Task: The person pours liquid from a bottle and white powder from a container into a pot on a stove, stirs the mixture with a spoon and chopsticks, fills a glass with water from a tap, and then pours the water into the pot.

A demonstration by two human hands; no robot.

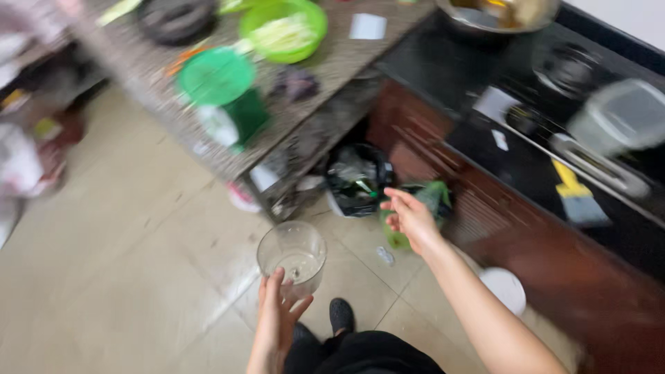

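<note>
Floor tiles [125, 263], pale beige and a little dirty, fill most of your view, with the speckled grey stone tabletop [332, 66] above and the dark brown cabinet with black glossy top [526, 228] at your right. On the tabletop stand a bright green plastic bowl [284, 28] and a round green plastic lid [215, 75]. Under its corner sits a black plastic rubbish bag [357, 179], with a green plastic bag [433, 197] just beside it.

Smaller, and low in the middle, is the clear round glass jar [292, 257], open at the top and almost empty. I judge it light but stiff, fragile, and slippery if wet; you should hold it around the wall, not by the thin rim.

Your left hand [278, 320] holds this jar from below and behind, fingers wrapped on its lower wall. Your right hand [410, 218] is open, fingers loosely spread, holding nothing, in the air near the green bag.
</note>
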